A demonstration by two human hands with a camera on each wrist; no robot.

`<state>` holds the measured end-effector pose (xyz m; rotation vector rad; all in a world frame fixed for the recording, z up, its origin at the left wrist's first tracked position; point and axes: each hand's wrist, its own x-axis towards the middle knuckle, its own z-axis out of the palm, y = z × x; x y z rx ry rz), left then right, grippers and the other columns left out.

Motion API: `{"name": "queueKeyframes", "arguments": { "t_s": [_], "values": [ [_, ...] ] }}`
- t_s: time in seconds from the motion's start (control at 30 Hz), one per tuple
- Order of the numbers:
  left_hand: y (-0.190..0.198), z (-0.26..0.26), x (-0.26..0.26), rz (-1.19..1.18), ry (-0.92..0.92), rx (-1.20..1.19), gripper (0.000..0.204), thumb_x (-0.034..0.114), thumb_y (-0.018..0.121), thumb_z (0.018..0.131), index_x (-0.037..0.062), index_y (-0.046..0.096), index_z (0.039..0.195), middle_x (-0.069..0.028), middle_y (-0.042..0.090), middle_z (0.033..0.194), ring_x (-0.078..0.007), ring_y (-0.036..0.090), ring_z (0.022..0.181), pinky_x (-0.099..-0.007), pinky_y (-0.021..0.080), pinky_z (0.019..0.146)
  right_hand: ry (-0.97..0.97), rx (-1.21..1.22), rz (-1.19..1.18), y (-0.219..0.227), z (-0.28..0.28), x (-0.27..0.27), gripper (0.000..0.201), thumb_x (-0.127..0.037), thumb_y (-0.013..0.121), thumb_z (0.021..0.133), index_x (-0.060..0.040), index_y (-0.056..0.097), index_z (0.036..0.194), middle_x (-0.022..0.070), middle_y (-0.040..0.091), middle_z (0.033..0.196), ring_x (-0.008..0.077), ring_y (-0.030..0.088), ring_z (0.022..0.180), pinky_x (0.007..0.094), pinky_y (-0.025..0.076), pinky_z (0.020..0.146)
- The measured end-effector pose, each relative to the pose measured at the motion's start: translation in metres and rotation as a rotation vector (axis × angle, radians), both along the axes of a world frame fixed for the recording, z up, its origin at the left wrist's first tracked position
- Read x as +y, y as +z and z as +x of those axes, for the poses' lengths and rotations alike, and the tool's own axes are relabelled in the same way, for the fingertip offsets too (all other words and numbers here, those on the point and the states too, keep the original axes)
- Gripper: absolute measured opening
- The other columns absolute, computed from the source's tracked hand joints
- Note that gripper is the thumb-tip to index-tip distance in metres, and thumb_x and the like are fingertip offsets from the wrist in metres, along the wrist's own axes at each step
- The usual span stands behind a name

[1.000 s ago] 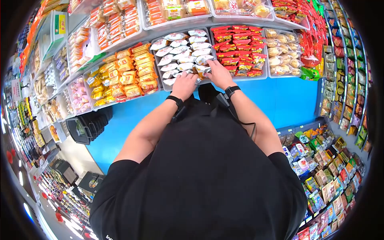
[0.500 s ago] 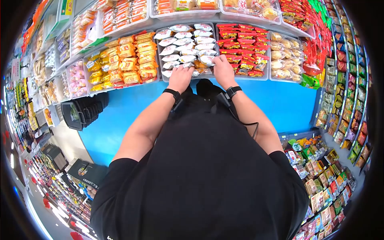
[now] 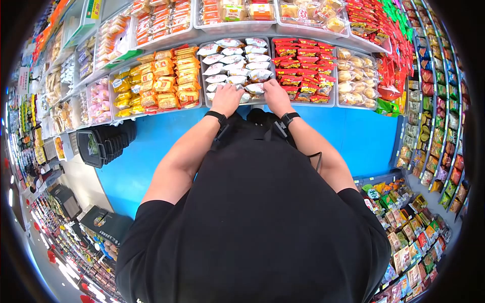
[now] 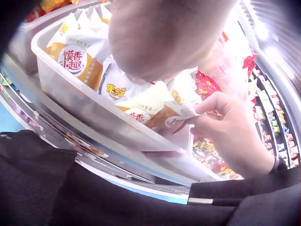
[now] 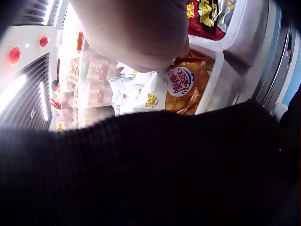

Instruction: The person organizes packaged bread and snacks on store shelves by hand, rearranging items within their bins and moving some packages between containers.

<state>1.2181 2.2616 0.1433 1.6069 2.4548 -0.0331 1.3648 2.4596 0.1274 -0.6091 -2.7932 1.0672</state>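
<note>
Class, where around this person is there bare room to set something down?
Bare blue surface shows between the black baskets and left arm, and right of the right arm, below the red packets. The bin of white packets is crowded.

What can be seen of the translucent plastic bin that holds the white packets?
The translucent plastic bin looks smooth, with a pale rim and a rounded near corner. It sits on the lower row, between the bin of orange packets and the bin of red packets. White packets with brown-orange ends stand inside in three columns. The left hand and right hand are over its near edge; whether either touches the bin is unclear. Its base is hidden.
</note>
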Motion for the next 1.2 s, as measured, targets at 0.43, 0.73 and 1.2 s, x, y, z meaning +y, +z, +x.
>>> {"name": "queueKeyframes", "arguments": {
  "t_s": [0.43,0.73,1.2],
  "values": [
    [0.002,0.002,0.009,-0.024,0.046,0.005,0.025,0.026,0.059,0.107,0.0204,0.082,0.116,-0.0070,0.073,0.104,-0.0272,0.066,0.109,-0.0497,0.050,0.095,0.007,-0.023,0.144,-0.002,-0.014,0.012,0.010,-0.006,0.062,0.095,-0.0063,0.065,0.105,0.0158,0.065,0.108,0.0387,0.068,0.106,0.0540,0.059,0.089],
    [-0.001,0.001,-0.013,0.064,0.088,-0.102,0.027,0.018,0.059,0.100,0.0177,0.077,0.121,-0.0069,0.071,0.116,-0.0298,0.063,0.116,-0.0491,0.049,0.099,0.157,-0.125,0.345,-0.016,-0.028,0.021,0.017,-0.011,0.065,0.094,-0.0075,0.071,0.110,0.0133,0.071,0.114,0.0351,0.068,0.112,0.0491,0.058,0.093],
    [-0.008,-0.001,-0.032,0.068,0.075,-0.061,0.036,0.019,0.069,0.096,0.0190,0.067,0.132,-0.0026,0.073,0.108,-0.0282,0.062,0.114,-0.0456,0.048,0.096,0.220,0.046,0.097,0.028,-0.010,0.016,0.019,-0.012,0.070,0.092,-0.0053,0.069,0.110,0.0147,0.068,0.107,0.0371,0.065,0.110,0.0496,0.055,0.097]
  ]
}}
